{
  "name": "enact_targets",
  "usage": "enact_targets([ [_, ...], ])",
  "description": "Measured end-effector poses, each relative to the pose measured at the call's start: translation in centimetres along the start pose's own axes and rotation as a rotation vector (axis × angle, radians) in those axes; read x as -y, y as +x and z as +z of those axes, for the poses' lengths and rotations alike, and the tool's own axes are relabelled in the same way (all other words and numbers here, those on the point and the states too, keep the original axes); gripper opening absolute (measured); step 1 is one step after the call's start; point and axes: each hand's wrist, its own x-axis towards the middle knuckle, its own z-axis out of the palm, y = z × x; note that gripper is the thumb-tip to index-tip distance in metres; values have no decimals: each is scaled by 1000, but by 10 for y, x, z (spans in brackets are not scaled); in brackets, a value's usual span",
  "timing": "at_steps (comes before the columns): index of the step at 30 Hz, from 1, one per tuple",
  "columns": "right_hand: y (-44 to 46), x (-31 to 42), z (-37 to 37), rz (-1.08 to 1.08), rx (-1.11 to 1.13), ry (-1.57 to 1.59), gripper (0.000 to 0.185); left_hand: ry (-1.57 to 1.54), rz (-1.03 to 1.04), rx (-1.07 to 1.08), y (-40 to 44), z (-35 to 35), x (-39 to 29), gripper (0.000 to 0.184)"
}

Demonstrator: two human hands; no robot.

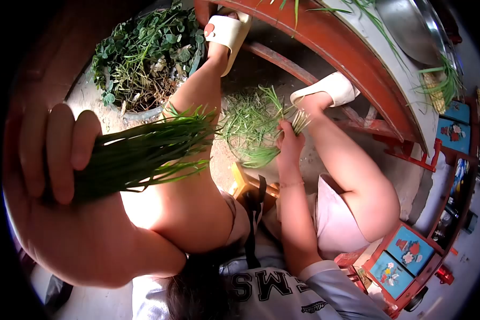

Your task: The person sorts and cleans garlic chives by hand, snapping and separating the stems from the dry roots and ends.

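Close to the camera on the left, my left hand has its fingers curled around a thick bunch of green garlic chives. Its leaf tips point right, across my left leg. Lower between my legs, my right hand is closed on a smaller bunch of chives. The pale stem ends stick out above the fingers, and green leaves hang out on the left. Beyond that hand, a pile of loose green chive scraps lies on the floor.
At upper left stands a pot of leafy plants. A red-edged table curves across the upper right, bearing a metal basin, chives and a corn cob. A painted cabinet is at right; a yellow wooden stool shows below.
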Motion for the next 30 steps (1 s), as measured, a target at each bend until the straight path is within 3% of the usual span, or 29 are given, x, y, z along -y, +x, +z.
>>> enact_targets([
  [2,-29,37,4,0,58,24,4,55,22,158,2,-2,5,13],
  [6,-82,110,5,-3,254,122,8,297,-40,225,9,-7,5,22],
  [10,-119,157,-2,-53,348,100,13,952,20,-94,-7,20,26,25],
  [11,-129,167,0,-74,314,31,12,1021,9,-80,-11,28,32,25],
  [19,-175,197,-10,-127,465,90,14,921,-228,359,-30,54,72,37],
  [25,-185,204,-13,-96,481,54,17,893,-142,338,-39,68,91,18],
  [30,-177,213,-24,-218,485,-89,16,792,-120,136,-38,73,93,9],
])
